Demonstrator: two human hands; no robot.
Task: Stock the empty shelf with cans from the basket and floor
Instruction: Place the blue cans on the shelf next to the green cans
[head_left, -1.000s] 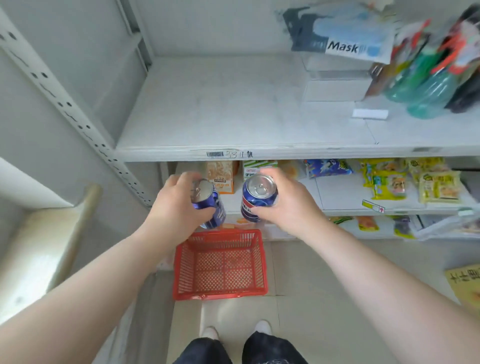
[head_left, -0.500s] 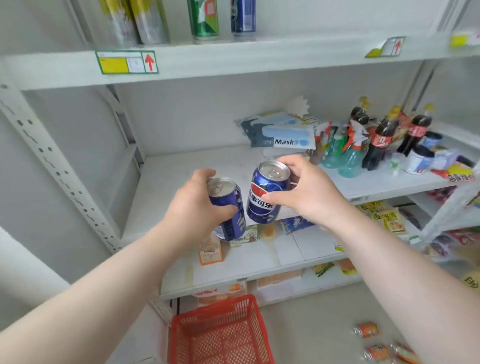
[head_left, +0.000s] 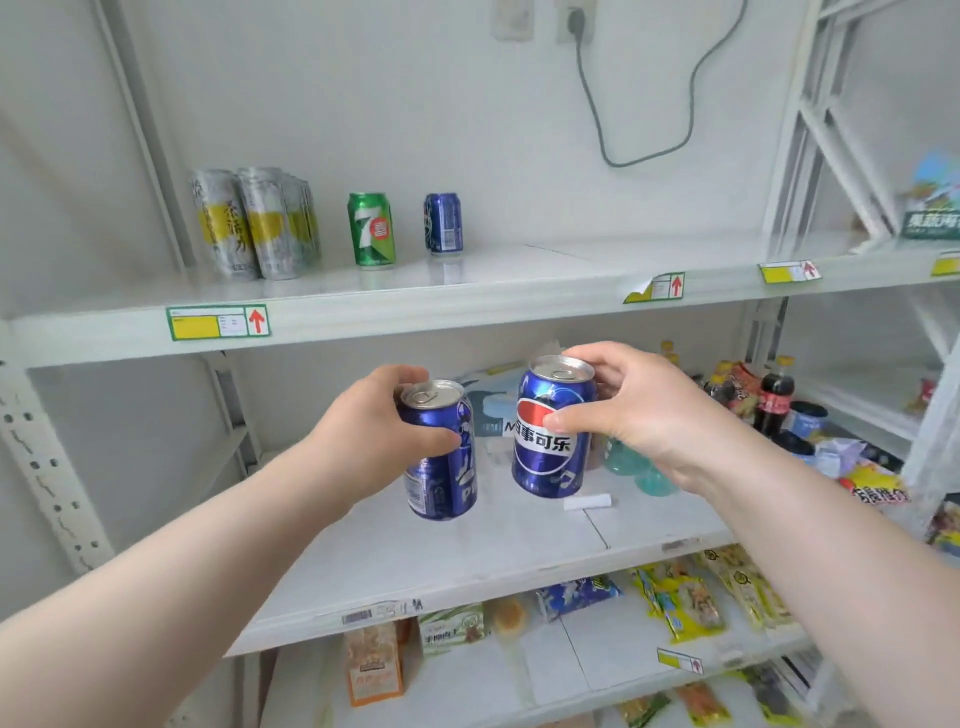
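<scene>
Wrapping left can (head_left: 441, 470) and right can (head_left: 549, 457), fingers (head_left: 569, 418)

Two held cans (head_left: 441, 457) side by side, below upper shelf (head_left: 467, 306).

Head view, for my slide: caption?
Left hand grips a blue can, right hand a Pepsi can, below the top shelf.

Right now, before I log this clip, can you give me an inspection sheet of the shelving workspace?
Surface: upper shelf mostly bare right of its cans.
Job's things: silver-yellow cans, green can, shelved blue can stand on it.
Clutter: cola bottles and loose packets crowd the right of the middle shelf.
Hands: left hand grips left can; right hand grips right can; both blue, held below the upper shelf.
Cables: grey cable hangs down the wall above the upper shelf.
Surroundings: snack packets on the lower shelf.
</scene>
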